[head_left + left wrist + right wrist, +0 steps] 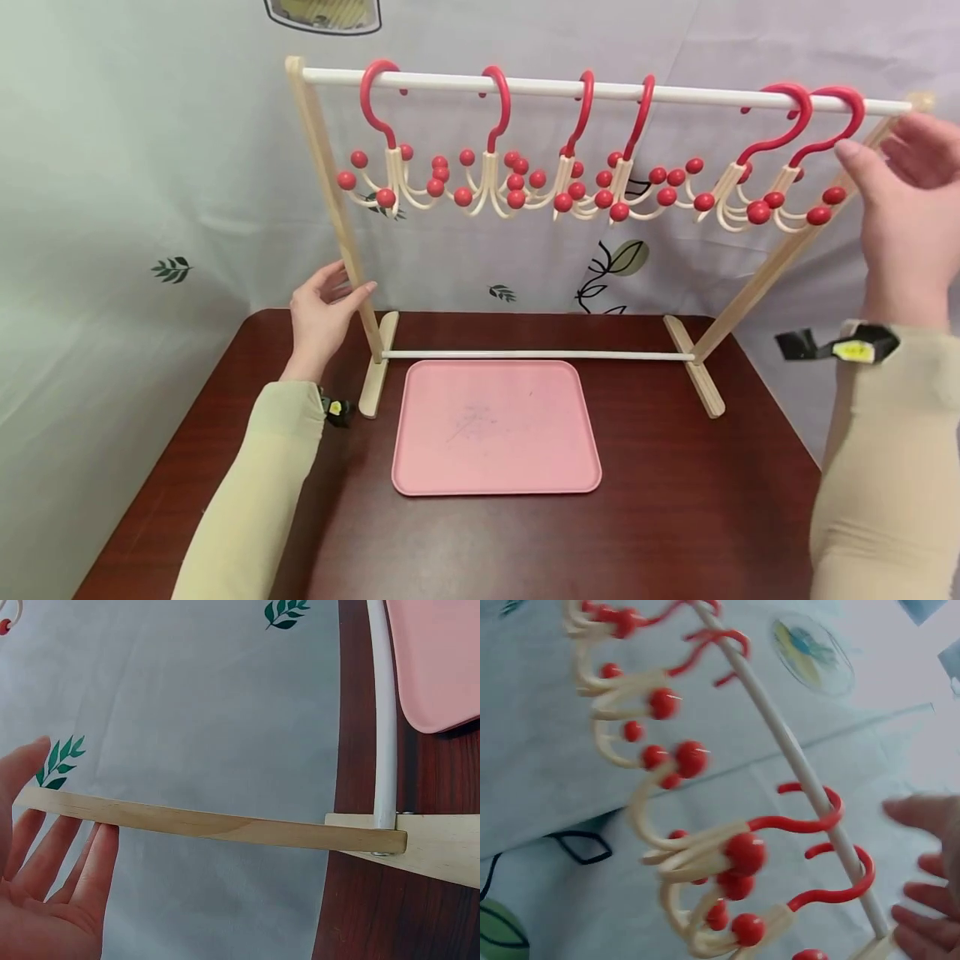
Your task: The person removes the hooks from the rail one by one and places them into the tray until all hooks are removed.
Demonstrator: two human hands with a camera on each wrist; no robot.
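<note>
A wooden rack with a white top rod (540, 86) stands across the table. Several red-hooked hangers (491, 125) with pale curved arms and red ball tips hang from it. My left hand (322, 312) is at the rack's left post (330, 196); its thumb passes in front and its fingers behind. In the left wrist view these fingers (94, 862) are nearly straight along the post's edge. My right hand (911, 196) is raised at the top right corner beside the last hanger (851, 125), thumb and fingers spread. The right wrist view shows it blurred, apart from the rod.
A pink tray (495, 483) lies on the dark wooden table (675, 517) in front of the rack. A white lower rod (540, 355) joins the rack's two wooden feet (708, 392). Behind hangs a pale cloth (450, 267) with leaf prints.
</note>
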